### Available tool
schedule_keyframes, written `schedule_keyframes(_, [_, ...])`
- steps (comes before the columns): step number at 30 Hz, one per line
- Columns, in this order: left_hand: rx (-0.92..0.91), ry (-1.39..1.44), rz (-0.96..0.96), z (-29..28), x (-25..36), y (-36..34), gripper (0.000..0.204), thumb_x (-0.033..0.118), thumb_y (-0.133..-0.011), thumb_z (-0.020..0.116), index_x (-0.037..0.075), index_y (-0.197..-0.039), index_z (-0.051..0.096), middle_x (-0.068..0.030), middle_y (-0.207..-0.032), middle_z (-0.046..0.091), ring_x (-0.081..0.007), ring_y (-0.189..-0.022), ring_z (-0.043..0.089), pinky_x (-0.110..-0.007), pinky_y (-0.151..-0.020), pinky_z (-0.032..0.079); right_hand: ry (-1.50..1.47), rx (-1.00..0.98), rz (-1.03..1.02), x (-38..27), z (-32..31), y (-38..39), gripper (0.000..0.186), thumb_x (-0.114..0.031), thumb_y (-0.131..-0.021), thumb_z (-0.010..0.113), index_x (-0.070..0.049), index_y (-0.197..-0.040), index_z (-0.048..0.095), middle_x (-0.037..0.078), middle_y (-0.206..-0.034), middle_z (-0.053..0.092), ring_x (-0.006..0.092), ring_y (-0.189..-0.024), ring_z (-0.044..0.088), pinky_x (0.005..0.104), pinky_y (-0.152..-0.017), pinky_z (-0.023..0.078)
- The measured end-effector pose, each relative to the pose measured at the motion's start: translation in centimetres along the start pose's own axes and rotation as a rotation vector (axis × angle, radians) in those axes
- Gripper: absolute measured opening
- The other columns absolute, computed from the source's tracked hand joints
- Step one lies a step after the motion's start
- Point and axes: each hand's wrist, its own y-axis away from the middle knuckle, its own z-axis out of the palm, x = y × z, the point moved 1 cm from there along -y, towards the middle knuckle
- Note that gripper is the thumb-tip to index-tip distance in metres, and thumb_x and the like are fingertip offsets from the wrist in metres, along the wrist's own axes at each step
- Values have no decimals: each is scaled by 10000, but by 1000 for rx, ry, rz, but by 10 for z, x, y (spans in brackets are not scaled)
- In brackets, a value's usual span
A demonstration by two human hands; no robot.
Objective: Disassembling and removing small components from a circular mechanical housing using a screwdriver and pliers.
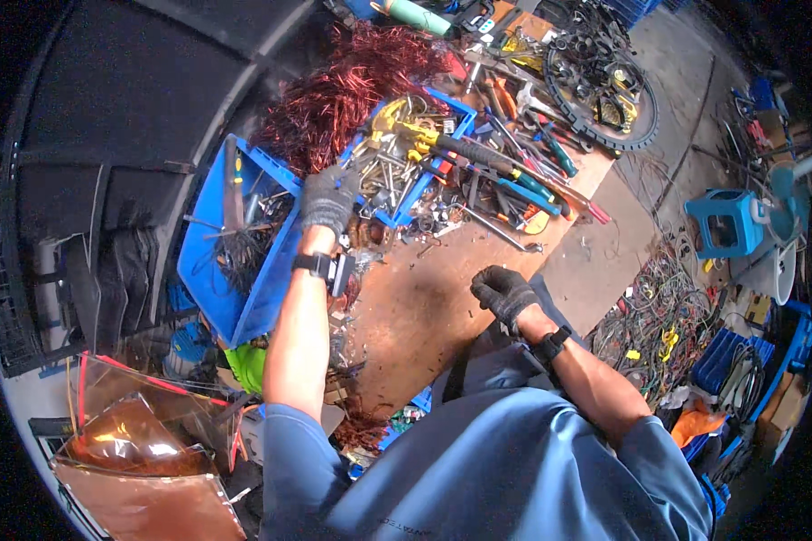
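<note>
My left hand (327, 200), in a dark grey work glove, is at the near left edge of a blue tray (461, 110) of bolts and metal fittings. Its fingers are bent; whatever they grip is hidden. My right hand (503, 296), gloved too, hovers over the right side of the brown wooden board (406, 307) with its fingers curled in. I cannot make out anything inside them. A yellow-and-black hammer (465, 151) lies across the tray, its handle reaching over the pile of hand tools to the right.
Left of my arm stands a deep blue bin (209, 257) with a hammer and wire. Dark red shredded strands (352, 86) heap behind it. A tyre (645, 122) lies at the far right, near tangled cables (650, 316) and a blue step stool (724, 223). Clear sheets (144, 424) lie lower left.
</note>
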Motion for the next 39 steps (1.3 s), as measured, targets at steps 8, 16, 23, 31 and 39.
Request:
schedule_keyframes(8, [189, 259, -90, 60, -31, 38, 265, 261, -940, 694, 0, -974, 714, -81, -866, 710, -177, -801, 621, -352, -765, 507, -3, 108, 136, 15, -15, -1, 283, -283, -963, 674, -6, -1021, 670, 56, -825, 674, 145, -651, 610, 314, -632, 518])
schedule_keyframes(16, [113, 300, -210, 156, -62, 161, 223, 238, -932, 698, 15, -922, 707, -58, -844, 703, -155, -778, 610, -363, -751, 511, -90, 157, 209, 35, -35, 8, 255, -258, -948, 669, -7, -988, 666, 41, -826, 665, 134, -670, 592, 312, -637, 506])
schedule_keyframes(23, [-52, 409, -470, 225, -69, 232, 220, 239, -873, 745, 30, -923, 700, -112, -834, 712, -198, -788, 657, -386, -757, 523, -156, 194, 219, 64, -41, 2, 259, -230, -946, 700, -1, -1067, 687, 75, -843, 692, 167, -668, 634, 314, -631, 527])
schedule_keyframes(31, [31, 305, -294, 242, -67, 181, 210, 197, -846, 692, 14, -877, 595, -181, -819, 644, -304, -757, 609, -416, -743, 501, -139, 206, 232, 75, -44, 4, 185, -192, -920, 696, -29, -1007, 683, 61, -863, 685, 158, -705, 630, 318, -654, 530])
schedule_keyframes(39, [136, 130, -9, 239, -36, 127, 144, 174, -889, 615, 60, -957, 671, -192, -977, 691, -361, -924, 649, -425, -849, 500, 30, 242, 232, 88, -46, 6, 244, -184, -920, 684, -3, -1083, 700, 91, -913, 711, 174, -783, 650, 339, -730, 542])
